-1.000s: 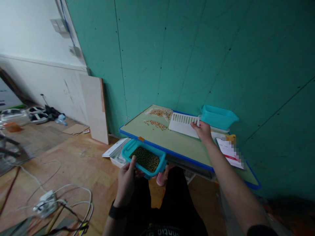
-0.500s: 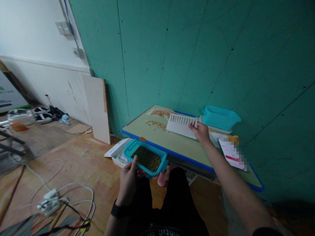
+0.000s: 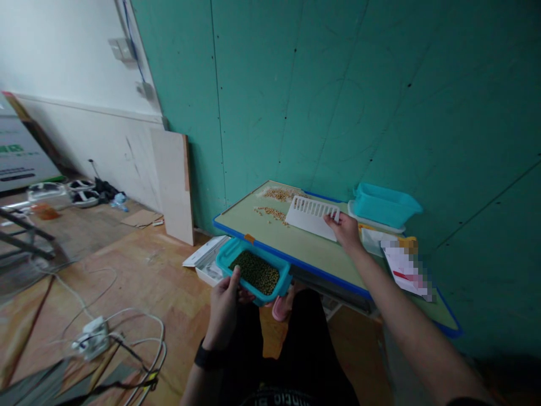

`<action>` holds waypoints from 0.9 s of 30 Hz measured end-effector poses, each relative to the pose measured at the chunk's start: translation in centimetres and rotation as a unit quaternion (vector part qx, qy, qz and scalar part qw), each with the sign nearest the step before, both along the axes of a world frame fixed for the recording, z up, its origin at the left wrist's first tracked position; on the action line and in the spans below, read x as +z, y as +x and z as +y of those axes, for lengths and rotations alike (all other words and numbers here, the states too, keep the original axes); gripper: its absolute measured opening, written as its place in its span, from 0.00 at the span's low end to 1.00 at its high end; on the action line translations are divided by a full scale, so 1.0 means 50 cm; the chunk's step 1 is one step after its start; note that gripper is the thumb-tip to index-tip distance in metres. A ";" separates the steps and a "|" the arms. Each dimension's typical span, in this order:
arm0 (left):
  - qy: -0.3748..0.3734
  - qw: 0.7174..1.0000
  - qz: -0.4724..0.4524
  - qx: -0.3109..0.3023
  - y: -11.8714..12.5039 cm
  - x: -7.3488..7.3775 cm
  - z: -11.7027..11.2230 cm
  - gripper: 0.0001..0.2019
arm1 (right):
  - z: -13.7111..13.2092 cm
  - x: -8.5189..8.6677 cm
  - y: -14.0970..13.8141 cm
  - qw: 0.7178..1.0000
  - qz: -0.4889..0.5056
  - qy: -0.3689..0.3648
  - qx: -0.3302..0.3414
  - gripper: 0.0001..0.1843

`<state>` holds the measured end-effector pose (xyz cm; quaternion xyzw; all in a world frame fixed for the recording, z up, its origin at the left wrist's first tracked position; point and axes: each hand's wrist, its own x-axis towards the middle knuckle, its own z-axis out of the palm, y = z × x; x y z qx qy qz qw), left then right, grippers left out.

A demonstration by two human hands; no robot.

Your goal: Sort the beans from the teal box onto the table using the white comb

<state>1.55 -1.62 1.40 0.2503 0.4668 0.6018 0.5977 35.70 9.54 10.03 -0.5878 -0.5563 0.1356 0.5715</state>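
Slid leftward since earlier, white slotted plastic board (image 3: pixel 310 217) lies on green tabletop (image 3: pixel 296 245), right hand (image 3: pixel 345 231) gripping its edge; left hand (image 3: pixel 226 299) holds teal plastic tub of green beans (image 3: pixel 223 260) just off tabletop's front edge.

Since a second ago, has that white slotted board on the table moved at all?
Yes, slightly. The white slotted board under the right hand has slid left, away from the teal tub and toward the yellow beans.

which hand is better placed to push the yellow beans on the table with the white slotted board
Probably right. The right hand grips the white slotted board by its corner, close to the yellow beans; the left hand holds the teal tray of green beans below the table edge.
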 end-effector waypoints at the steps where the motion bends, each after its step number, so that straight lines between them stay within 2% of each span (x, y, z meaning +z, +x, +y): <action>1: -0.003 1.000 0.000 0.002 0.000 0.001 0.000 0.29 | 0.001 -0.001 0.000 1.000 -0.001 0.000 0.000 0.28; 15: -0.016 1.000 -0.010 0.013 0.000 0.004 0.002 0.30 | -0.007 0.003 -0.006 1.000 0.020 -0.002 0.004 0.28; 27: 0.007 1.000 -0.001 0.003 0.003 0.010 0.004 0.30 | -0.013 0.004 -0.032 0.998 0.055 -0.018 0.037 0.30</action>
